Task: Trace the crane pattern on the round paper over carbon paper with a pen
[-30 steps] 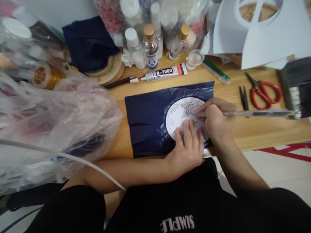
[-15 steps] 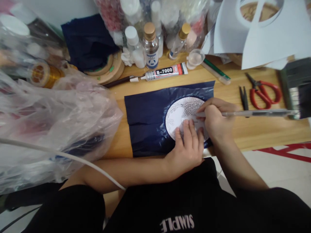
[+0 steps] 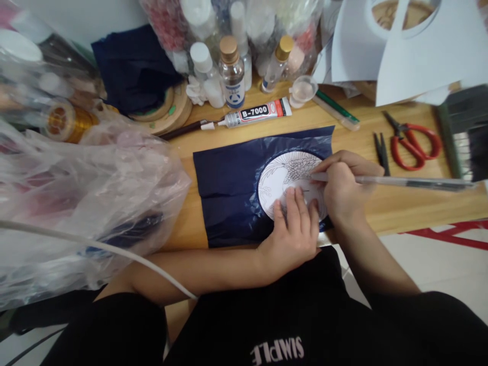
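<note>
A round white paper (image 3: 271,184) printed with fine black line art lies on a dark blue carbon-paper-like sheet (image 3: 224,193) on the wooden table. My left hand (image 3: 292,231) rests flat on the lower part of the paper, fingers stretched out and holding nothing. My right hand (image 3: 345,188) is closed around a slim clear pen (image 3: 415,182). The pen's tip points left at the upper right of the drawing, and its long end sticks out to the right. Both hands hide part of the paper's lower and right edge.
Behind the sheet lie a B-7000 glue tube (image 3: 257,113), a small clear cup (image 3: 303,90), a green pen (image 3: 335,108) and bottles (image 3: 232,73). Red-handled scissors (image 3: 414,142) and black tweezers (image 3: 381,152) lie right. A plastic bag (image 3: 114,193) and white cable (image 3: 95,245) occupy the left.
My right hand and the pen have shifted slightly to the right, and the pen's rear end has dipped lower in view. My left hand stays in place on the paper.
</note>
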The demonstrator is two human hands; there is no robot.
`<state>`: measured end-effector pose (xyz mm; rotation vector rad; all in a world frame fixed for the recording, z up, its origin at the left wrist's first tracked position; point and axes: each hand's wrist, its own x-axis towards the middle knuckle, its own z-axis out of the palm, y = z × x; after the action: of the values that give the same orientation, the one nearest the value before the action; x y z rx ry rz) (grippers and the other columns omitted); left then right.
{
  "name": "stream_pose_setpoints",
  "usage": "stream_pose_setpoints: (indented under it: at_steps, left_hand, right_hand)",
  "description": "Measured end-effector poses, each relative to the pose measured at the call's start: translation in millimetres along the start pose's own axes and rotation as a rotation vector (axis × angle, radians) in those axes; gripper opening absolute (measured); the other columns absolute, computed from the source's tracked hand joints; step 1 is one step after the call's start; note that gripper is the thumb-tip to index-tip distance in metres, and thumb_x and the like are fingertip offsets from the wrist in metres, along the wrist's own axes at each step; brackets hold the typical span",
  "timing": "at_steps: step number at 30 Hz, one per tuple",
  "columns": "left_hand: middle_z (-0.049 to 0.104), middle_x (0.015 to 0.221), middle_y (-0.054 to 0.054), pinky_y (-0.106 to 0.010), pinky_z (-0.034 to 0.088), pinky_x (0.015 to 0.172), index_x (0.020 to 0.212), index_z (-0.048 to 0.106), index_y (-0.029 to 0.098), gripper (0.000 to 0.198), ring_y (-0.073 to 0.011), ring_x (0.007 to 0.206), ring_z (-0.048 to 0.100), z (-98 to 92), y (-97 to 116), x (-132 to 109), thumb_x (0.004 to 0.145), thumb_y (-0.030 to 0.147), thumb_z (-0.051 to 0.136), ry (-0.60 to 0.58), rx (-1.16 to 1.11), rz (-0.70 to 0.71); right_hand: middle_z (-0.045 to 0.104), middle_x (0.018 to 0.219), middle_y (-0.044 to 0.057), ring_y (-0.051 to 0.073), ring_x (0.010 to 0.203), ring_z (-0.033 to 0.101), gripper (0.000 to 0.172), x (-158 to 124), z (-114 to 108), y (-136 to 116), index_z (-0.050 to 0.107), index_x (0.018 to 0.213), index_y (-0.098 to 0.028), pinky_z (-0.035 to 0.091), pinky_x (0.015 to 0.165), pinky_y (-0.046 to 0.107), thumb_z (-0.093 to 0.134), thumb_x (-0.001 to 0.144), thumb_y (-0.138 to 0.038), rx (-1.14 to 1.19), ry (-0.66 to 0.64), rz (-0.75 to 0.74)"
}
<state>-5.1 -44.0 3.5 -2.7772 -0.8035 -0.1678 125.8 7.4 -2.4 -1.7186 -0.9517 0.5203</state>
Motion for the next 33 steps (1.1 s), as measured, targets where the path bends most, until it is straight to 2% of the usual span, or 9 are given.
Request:
stream_pose_setpoints:
  at_steps: [5,12,25,33]
  left_hand:
    - [0.058,0.124,-0.03,-0.048,0.048,0.089,0.128,0.054,-0.003,0.07,-0.0404,0.115,0.059,0.7,0.2,-0.2,0.095,0.056,0.033,0.0,0.003,-0.001]
    - [0.058,0.125,-0.03,-0.049,0.047,0.089,0.128,0.053,-0.003,0.074,-0.0412,0.115,0.058,1.1,0.5,-0.7,0.093,0.06,0.036,-0.002,0.009,0.005]
    - [0.058,0.125,-0.03,-0.049,0.048,0.088,0.128,0.054,-0.002,0.069,-0.041,0.115,0.058,0.9,0.4,-0.1,0.094,0.055,0.035,-0.003,-0.001,0.001]
    - [0.058,0.125,-0.031,-0.049,0.047,0.088,0.129,0.053,-0.003,0.07,-0.0416,0.115,0.058,1.1,0.0,0.1,0.094,0.055,0.036,-0.007,0.0,0.007]
  right_hand:
    - [0.056,0.045,-0.006,0.008,0.04,0.05,0.023,0.5,-1.3,0.7,0.061,0.051,-0.018,0.038,0.039,0.02,0.043,0.063,-0.012,-0.027,-0.078,0.011]
    - [0.057,0.046,-0.006,0.008,0.041,0.052,0.024,0.1,-1.6,1.2,0.062,0.052,-0.019,0.038,0.04,0.019,0.042,0.064,-0.013,-0.049,-0.102,-0.004]
    - [0.053,0.042,-0.005,0.006,0.037,0.049,0.024,1.1,0.5,3.9,0.061,0.05,-0.016,0.035,0.038,0.018,0.042,0.064,-0.011,-0.046,-0.06,-0.029]
    - [0.056,0.045,-0.004,0.007,0.039,0.051,0.024,0.9,-1.4,1.9,0.061,0.051,-0.016,0.037,0.039,0.019,0.04,0.063,-0.011,-0.058,-0.084,-0.033]
